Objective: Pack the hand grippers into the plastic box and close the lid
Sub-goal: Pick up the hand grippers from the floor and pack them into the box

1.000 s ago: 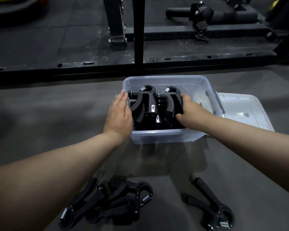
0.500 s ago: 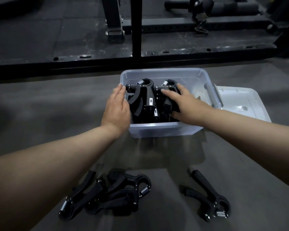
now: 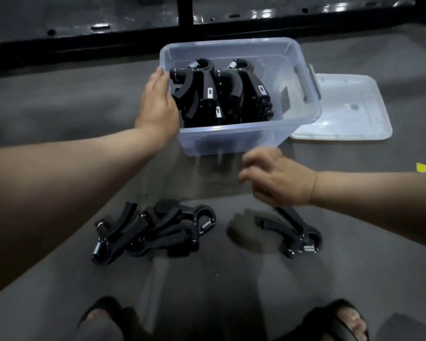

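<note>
Clear plastic box [image 3: 231,141] sits on the floor [image 3: 71,114], and the packed grippers [image 3: 221,94] stand in black rows filling its left and middle part; its right end looks free. The job seems partly done. A pile of loose grippers [image 3: 155,230] lies tangled on the floor nearer the person, too overlapped to count, and a single gripper [image 3: 298,232] lies apart to its right. The lid [image 3: 349,114] lies flat on the floor just beside the box's right wall, not yet fitted.

The left hand [image 3: 158,104] rests against the box's left wall, fingers fairly straight, its grip released. The right hand [image 3: 278,178] hovers over the floor between the box and the single gripper, blurred, its grip loose and empty. What is left, I judge: the floor grippers go in, then the lid closes.
</note>
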